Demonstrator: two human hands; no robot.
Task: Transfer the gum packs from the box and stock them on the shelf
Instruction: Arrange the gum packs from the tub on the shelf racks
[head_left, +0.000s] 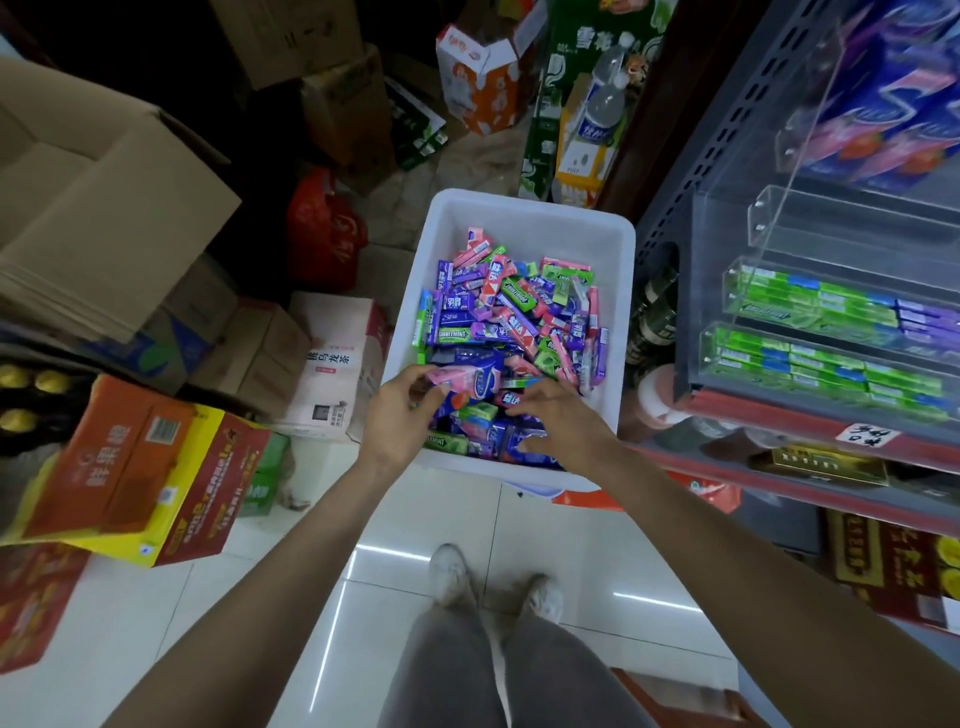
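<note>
Gum packs (511, 332) fill the white box (530, 213), which I use as my marker. I see both hands at the box's near end. My left hand (400, 415) pinches a pink and blue pack (467, 382) just above the pile. My right hand (561, 421) lies flat on the blue packs with fingers spread, gripping nothing. To the right of the box stands the shelf (810, 410), where green packs (810, 306) lie in clear trays. Left of the box sit cardboard cartons (104, 208).
</note>
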